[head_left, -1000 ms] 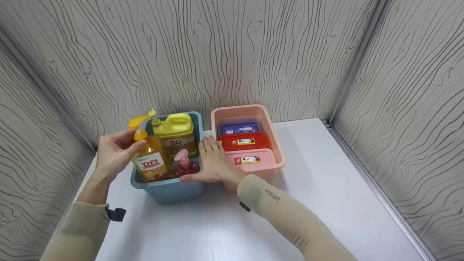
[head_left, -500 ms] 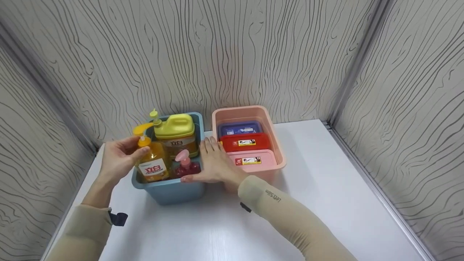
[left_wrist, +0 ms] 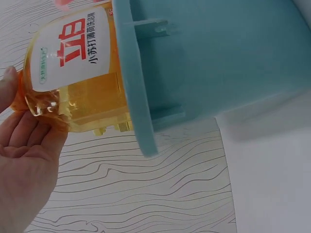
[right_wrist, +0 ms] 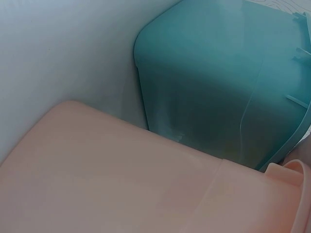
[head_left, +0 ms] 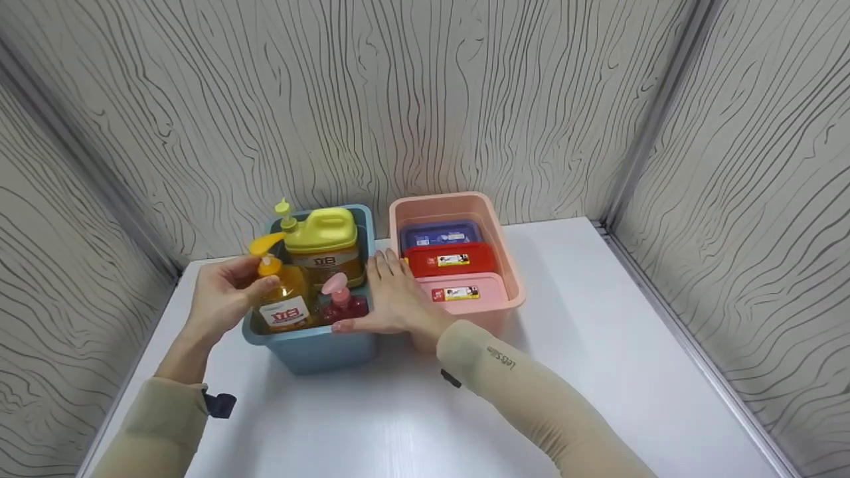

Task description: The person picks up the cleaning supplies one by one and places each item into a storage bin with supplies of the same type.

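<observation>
My left hand (head_left: 226,292) grips the neck of an amber dish soap pump bottle (head_left: 287,311) with a yellow-orange pump. The bottle stands in the front left of the blue bin (head_left: 312,355). In the left wrist view the thumb and fingers are around the neck of the bottle (left_wrist: 92,104), whose lower part is hidden behind the bin wall (left_wrist: 218,53). My right hand (head_left: 395,299) lies with straight fingers over the blue bin's right rim. Beside it in the bin are a red pump bottle (head_left: 345,309) with a pink head and a yellow-topped detergent jug (head_left: 325,232).
A pink bin (head_left: 515,292) stands right of the blue one, holding a blue-lidded box (head_left: 431,236), a red-lidded box (head_left: 425,259) and a pink-lidded box (head_left: 488,289). Both bins sit on a white table (head_left: 584,372) near patterned walls (head_left: 425,99).
My left hand has moved down and slightly right, lowering the dish soap bottle deeper into the blue bin. The right hand has stayed nearly still.
</observation>
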### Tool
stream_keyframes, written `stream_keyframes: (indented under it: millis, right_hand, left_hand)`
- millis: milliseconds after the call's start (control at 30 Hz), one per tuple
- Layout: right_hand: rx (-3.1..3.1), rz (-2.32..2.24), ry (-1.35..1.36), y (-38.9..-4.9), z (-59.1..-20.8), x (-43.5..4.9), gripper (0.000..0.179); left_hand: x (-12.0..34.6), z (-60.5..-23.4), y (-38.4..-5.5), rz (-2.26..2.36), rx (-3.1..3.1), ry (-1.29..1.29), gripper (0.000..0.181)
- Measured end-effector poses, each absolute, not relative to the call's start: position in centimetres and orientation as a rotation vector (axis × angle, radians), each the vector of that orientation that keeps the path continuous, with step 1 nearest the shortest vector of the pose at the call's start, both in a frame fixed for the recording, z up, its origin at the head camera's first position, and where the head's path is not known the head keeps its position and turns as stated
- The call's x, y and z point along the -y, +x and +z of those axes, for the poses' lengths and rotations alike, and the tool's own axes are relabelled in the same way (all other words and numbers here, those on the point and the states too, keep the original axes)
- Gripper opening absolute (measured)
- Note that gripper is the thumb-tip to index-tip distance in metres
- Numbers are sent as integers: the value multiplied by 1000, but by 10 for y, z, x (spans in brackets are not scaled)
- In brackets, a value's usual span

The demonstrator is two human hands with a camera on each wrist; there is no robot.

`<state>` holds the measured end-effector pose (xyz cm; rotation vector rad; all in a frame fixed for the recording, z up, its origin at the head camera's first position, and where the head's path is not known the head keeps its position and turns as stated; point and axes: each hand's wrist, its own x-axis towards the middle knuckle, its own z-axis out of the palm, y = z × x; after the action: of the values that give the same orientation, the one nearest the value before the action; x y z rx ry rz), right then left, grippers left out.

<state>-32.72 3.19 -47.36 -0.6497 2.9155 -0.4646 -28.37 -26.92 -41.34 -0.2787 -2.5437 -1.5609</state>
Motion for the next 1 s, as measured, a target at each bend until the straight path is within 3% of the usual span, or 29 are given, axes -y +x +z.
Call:
stream_keyframes:
  millis: [1000]
  right_hand:
    - [-2921, -439, -638, -326, -474, -31, 149]
  left_hand:
    - [269, -433, -282, -1522, 2630, -243, 47]
